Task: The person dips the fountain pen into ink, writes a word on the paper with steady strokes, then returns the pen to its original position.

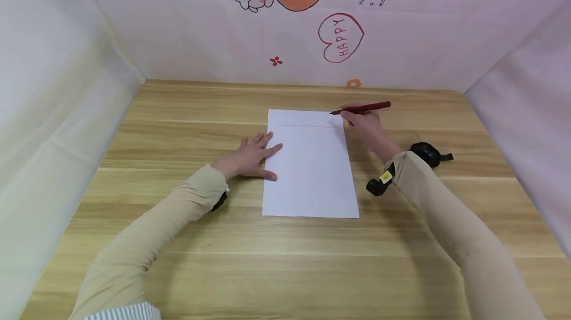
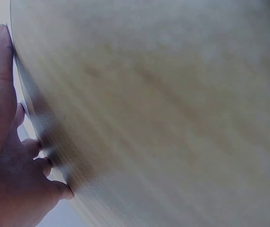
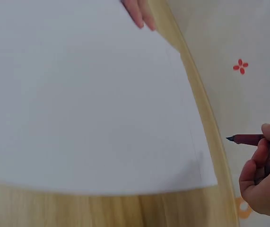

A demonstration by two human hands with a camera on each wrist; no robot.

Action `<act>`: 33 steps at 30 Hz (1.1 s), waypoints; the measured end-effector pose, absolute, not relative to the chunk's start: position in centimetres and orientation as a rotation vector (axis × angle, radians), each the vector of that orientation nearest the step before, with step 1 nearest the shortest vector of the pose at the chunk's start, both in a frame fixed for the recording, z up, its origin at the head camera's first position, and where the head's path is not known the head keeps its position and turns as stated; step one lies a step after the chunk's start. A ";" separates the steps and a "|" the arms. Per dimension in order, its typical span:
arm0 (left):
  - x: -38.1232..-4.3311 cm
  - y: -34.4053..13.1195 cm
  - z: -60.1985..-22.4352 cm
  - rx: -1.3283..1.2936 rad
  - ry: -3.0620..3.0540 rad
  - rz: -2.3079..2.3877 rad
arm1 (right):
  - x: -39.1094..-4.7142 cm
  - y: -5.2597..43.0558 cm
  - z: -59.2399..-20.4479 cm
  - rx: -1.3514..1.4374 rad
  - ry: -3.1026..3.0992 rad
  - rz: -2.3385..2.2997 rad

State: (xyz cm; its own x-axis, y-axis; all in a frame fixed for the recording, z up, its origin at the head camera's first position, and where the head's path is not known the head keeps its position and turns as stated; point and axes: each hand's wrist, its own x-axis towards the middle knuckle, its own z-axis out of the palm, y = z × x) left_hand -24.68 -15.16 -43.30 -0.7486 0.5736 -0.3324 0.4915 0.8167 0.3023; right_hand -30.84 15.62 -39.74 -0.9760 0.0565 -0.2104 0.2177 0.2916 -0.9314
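Observation:
A white sheet of paper point(image 1: 310, 171) lies on the wooden table, with one thin line point(image 1: 308, 126) drawn across it near its far edge. My left hand point(image 1: 250, 158) rests with spread fingers on the sheet's left edge; in the left wrist view the left hand point(image 2: 12, 165) lies along the table. Between the thumb and fingers of my right hand point(image 1: 363, 121) is a dark red pen point(image 1: 372, 107), its tip over the paper's far right corner. The right wrist view has the pen point(image 3: 248, 139) pinched by the right hand point(image 3: 269, 182), dark tip pointing left.
Under both arms spreads the wooden table point(image 1: 200, 265). A white cloth wall point(image 1: 200, 42) with printed cartoons and words rises along its far edge, and pale cloth walls point(image 1: 49, 87) stand at both sides. A black wrist device point(image 1: 425, 154) is strapped at the right cuff.

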 end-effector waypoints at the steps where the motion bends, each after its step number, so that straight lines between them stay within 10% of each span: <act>1: -24.7 -15.2 -43.2 0.794 2.583 0.272 | -30.9 15.0 -39.6 0.252 2.393 -1.779; 33: -24.8 -15.5 -43.4 0.785 2.573 0.258 | -33.7 8.9 -42.5 0.236 2.507 -1.863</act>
